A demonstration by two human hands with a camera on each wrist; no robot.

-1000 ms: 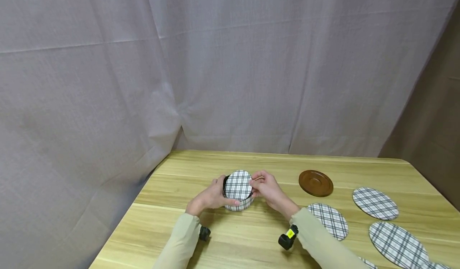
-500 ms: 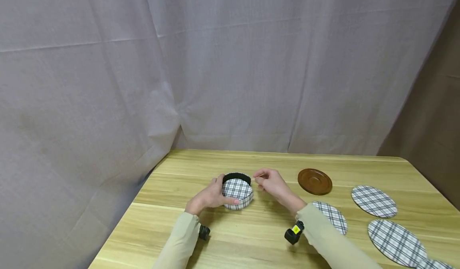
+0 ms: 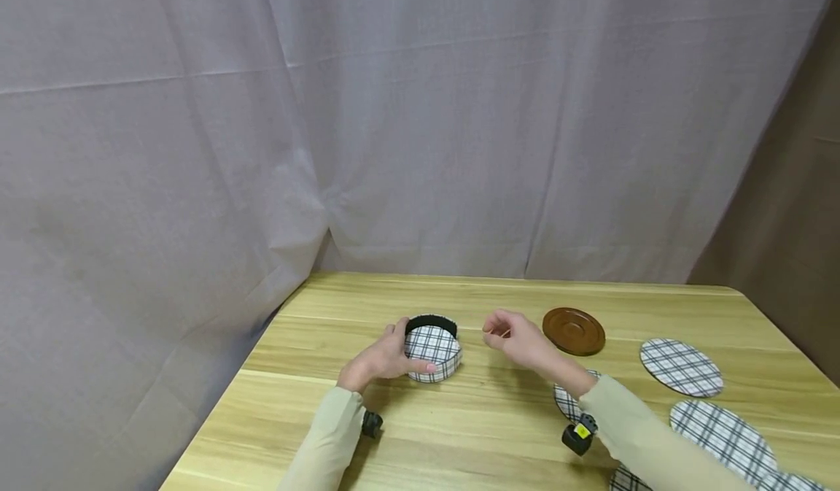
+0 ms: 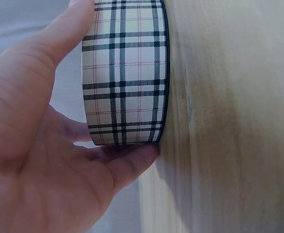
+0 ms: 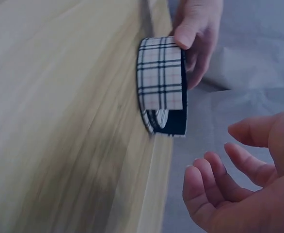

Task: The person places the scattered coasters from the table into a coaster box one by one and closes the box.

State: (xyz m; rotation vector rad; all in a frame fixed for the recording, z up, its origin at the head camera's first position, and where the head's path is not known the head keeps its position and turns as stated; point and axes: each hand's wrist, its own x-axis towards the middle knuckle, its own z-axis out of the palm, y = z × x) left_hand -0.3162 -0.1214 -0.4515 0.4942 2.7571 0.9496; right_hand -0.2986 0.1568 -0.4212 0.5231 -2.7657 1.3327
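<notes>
A round plaid coaster holder (image 3: pixel 434 374) with a dark inner wall stands on the wooden table, and a plaid coaster (image 3: pixel 432 342) lies inside it. My left hand (image 3: pixel 386 354) grips the holder from the left, thumb along its front. In the left wrist view, fingers curl under the lower end of the holder's plaid wall (image 4: pixel 125 73). My right hand (image 3: pixel 517 339) hovers right of the holder, apart from it, fingers loosely curled. The right wrist view shows nothing in the right hand (image 5: pixel 258 179); there, a gap in the holder's side (image 5: pixel 161 77) reveals stacked coaster edges.
A brown round wooden disc (image 3: pixel 574 332) with raised rings lies behind my right forearm. Several plaid coasters are spread at the right, among them one coaster (image 3: pixel 681 367) near the disc and another coaster (image 3: pixel 722 432) closer in. A grey curtain (image 3: pixel 420 126) hangs behind the table.
A coaster that my right hand pinched over the holder has dropped inside and been let go. That hand has drawn back to the right; the left hand keeps its grip.
</notes>
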